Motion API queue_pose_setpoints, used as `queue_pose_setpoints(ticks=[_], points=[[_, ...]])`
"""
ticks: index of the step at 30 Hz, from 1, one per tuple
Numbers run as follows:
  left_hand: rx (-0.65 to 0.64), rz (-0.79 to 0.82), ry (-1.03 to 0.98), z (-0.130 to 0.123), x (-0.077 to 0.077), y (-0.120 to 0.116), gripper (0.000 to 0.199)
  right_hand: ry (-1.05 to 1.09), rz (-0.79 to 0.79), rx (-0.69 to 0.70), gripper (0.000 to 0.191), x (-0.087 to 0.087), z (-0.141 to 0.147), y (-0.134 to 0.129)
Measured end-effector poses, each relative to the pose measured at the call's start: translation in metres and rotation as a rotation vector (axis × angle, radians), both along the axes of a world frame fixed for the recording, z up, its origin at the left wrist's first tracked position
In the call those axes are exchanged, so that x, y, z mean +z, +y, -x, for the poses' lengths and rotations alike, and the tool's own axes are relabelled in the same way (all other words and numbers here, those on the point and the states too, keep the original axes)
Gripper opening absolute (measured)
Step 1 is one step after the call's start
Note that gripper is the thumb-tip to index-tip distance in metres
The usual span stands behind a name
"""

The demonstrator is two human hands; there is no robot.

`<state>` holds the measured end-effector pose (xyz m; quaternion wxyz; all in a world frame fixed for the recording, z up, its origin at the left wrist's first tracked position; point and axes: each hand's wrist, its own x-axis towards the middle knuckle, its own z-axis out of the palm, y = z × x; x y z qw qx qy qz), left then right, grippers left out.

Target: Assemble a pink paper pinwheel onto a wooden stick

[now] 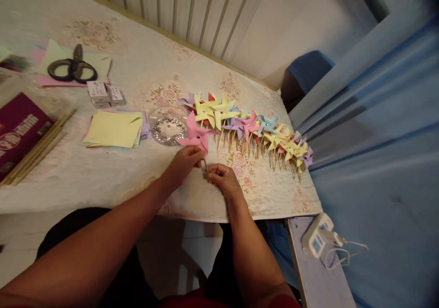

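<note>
We hold one pink paper pinwheel [197, 137]. Our left fingers [196, 152] pinch it below its middle, and our right fingers [216, 170] pinch its stick [206, 164]. More pinwheels [249, 126] are right of our fingers; a clear dish [160, 112] of shiny bits [164, 137] is to their left.

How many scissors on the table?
1: black loop-handled scissors, lying on pale green and pink paper sheets at upper left. No others visible; some may be hidden.

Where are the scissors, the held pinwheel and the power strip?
Scissors [73, 69]: head view, between the handle loops.
Held pinwheel [198, 137]: head view, centre hub.
Power strip [314, 240]: head view, white casing.
</note>
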<state>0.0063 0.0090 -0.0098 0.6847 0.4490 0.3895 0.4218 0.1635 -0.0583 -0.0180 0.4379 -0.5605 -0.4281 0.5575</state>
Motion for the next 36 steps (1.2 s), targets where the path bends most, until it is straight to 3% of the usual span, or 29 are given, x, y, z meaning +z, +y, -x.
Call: queue_pose_setpoints(ticks=[25, 31, 36], points=[[-0.003, 0.012, -0.031, 0.005, 0.001, 0.005, 0.026, -0.049, 0.025, -0.003, 0.016, -0.005, -0.002, -0.001], [-0.036, -0.022, 0.000, 0.009, 0.009, 0.004, 0.026, -0.039, 0.023, -0.010, 0.016, -0.005, -0.003, 0.000], [0.020, -0.002, -0.009, 0.012, 0.016, 0.004, 0.029, -0.008, 0.011, -0.025, 0.016, -0.006, -0.004, 0.001]])
